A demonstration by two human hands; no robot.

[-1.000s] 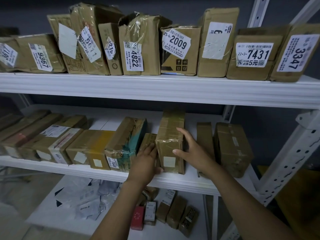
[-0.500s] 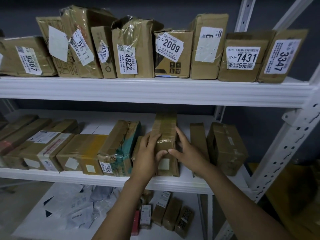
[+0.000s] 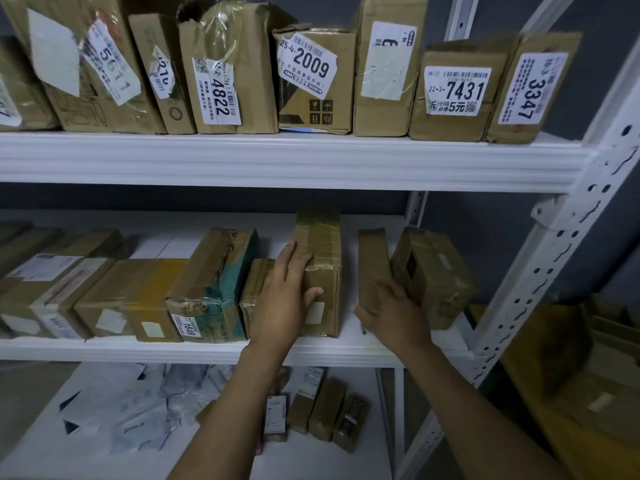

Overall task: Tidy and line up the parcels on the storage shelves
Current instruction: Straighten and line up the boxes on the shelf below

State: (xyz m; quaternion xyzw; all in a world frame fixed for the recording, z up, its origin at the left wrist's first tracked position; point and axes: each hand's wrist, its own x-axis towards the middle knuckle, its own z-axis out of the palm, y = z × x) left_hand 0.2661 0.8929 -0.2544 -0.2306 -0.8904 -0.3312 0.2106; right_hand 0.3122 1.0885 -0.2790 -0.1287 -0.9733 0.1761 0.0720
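Observation:
On the middle shelf (image 3: 207,351) brown parcels lie in a row. My left hand (image 3: 284,299) grips the long taped parcel (image 3: 320,244) at its near left corner, thumb on the front face and fingers over the top. A low brown parcel (image 3: 252,289) lies to its left, partly hidden by that hand. My right hand (image 3: 391,313) holds the near end of a thin upright parcel (image 3: 372,258), with its thumb on the left side. A bulky wrapped parcel (image 3: 436,275) stands just to the right of it.
The upper shelf (image 3: 277,161) carries a row of upright labelled boxes. A teal-and-brown parcel (image 3: 214,285) and several flatter ones fill the middle shelf's left. The bottom shelf (image 3: 311,462) holds small packets and grey mailer bags. A white perforated post (image 3: 554,271) rises on the right.
My right hand left the long taped parcel and moved right onto the thin upright parcel. My left hand stays gripping the long parcel. The view has moved closer to the shelves.

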